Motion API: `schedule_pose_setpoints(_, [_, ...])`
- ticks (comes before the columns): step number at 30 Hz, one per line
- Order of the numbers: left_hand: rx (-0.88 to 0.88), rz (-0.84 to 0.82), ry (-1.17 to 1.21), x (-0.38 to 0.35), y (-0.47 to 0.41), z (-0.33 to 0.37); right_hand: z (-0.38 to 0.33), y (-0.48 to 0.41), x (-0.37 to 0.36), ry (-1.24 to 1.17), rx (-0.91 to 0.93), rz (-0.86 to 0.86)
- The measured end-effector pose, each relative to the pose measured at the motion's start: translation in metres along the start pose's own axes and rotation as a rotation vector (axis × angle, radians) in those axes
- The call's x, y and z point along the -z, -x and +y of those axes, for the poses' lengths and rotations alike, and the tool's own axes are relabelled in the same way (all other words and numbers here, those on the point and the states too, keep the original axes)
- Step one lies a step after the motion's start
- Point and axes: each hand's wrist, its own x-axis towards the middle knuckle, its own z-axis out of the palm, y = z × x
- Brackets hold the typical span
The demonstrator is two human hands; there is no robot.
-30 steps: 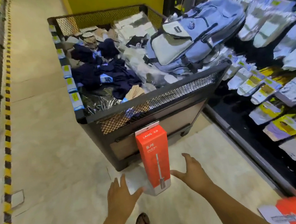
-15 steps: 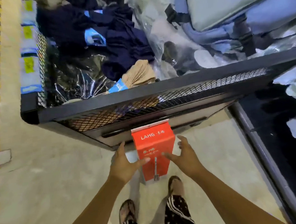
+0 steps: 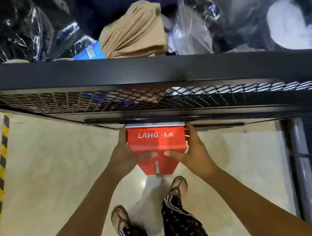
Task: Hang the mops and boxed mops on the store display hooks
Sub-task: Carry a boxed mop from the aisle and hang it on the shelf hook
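Observation:
A tall red boxed mop [image 3: 155, 141] with white "LAHG" lettering stands upright on the floor, leaning against the front of a black mesh bin [image 3: 150, 98]. I look straight down on its top. My left hand [image 3: 125, 154] grips its left side and my right hand [image 3: 192, 150] grips its right side, with both thumbs pressed on the front face. The box's white hang tab touches the bin's lower rail. No display hooks are in view.
The bin holds bagged clothes, a beige folded fabric [image 3: 135, 31] and clear plastic packs. My two sandalled feet [image 3: 177, 185] stand on the pale tiled floor just behind the box. A yellow-black floor stripe [image 3: 1, 173] runs at left; a dark shelf base [image 3: 304, 172] stands at right.
My view has tilted down and come closer to the bin. Both hands went from reaching toward the box to closing on its upper sides.

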Motion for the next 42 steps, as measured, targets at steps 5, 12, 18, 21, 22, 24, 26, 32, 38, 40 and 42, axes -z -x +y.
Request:
schedule_pose_setpoints(5, [0.012, 0.095, -0.173, -0.008, 0.03, 0.008, 0.011, 0.013, 0.005, -0.019, 0.012, -0.062])
schedule_pose_setpoints(12, [0.021, 0.291, -0.231, -0.023, 0.09, -0.01, 0.019, 0.048, 0.0, 0.011, 0.052, -0.165])
schedule_pose_setpoints(18, [-0.126, 0.405, -0.17, -0.007, 0.179, -0.011, -0.015, 0.117, -0.027, 0.1, 0.174, -0.189])
schedule_pose_setpoints(21, [-0.183, 0.456, -0.122, 0.012, 0.243, -0.006, -0.04, 0.168, -0.047, 0.144, 0.275, -0.17])
schedule_pose_setpoints(22, [-0.206, 0.476, -0.117, 0.019, 0.267, -0.005, -0.05, 0.188, -0.054, 0.15, 0.315, -0.162])
schedule_pose_setpoints(24, [-0.269, 0.53, -0.132, 0.036, 0.321, -0.002, -0.071, 0.231, -0.073, 0.173, 0.432, -0.151])
schedule_pose_setpoints(26, [-0.314, 0.594, -0.145, 0.054, 0.379, 0.002, -0.091, 0.274, -0.096, 0.193, 0.567, -0.137])
schedule_pose_setpoints(32, [-0.357, 0.765, -0.106, 0.107, 0.553, 0.006, -0.154, 0.402, -0.174, 0.038, 0.758, -0.207])
schedule_pose_setpoints(38, [-0.371, 0.91, 0.006, 0.151, 0.691, -0.024, -0.188, 0.502, -0.264, -0.013, 0.813, -0.362])
schedule_pose_setpoints(40, [-0.384, 0.925, 0.079, 0.159, 0.723, -0.035, -0.192, 0.525, -0.289, -0.018, 0.822, -0.42])
schedule_pose_setpoints(42, [-0.396, 0.958, 0.149, 0.163, 0.749, -0.044, -0.192, 0.545, -0.311, -0.031, 0.799, -0.487])
